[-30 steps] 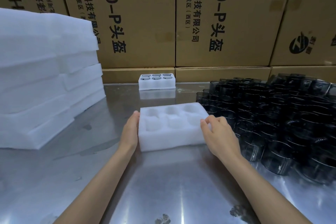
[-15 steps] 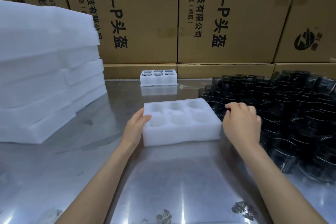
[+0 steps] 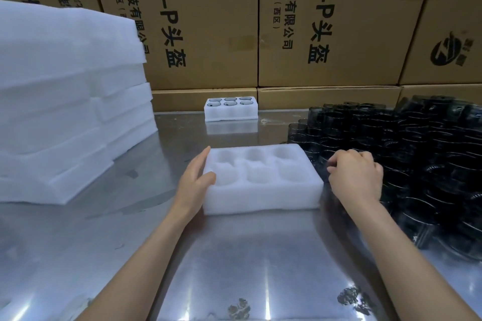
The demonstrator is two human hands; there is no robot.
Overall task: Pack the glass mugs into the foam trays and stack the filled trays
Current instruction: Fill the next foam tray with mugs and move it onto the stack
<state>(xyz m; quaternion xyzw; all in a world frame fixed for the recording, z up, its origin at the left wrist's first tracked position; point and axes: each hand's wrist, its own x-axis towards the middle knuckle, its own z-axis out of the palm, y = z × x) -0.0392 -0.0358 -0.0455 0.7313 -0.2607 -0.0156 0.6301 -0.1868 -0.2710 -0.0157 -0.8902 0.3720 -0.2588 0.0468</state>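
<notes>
Foam tray (image 3: 260, 180) sits empty mid-table, left hand (image 3: 194, 182) gripping its nine o'clock edge. Right hand (image 3: 354, 177), fingers curled, reaches the glass mugs (image 3: 417, 154) at three o'clock; whether it grips one, I cannot tell. Loading begins; next, a mug into a pocket.

left hand (image 3: 194, 181) holding empty foam tray (image 3: 263, 190), glass mugs (image 3: 422, 154) beside
</notes>
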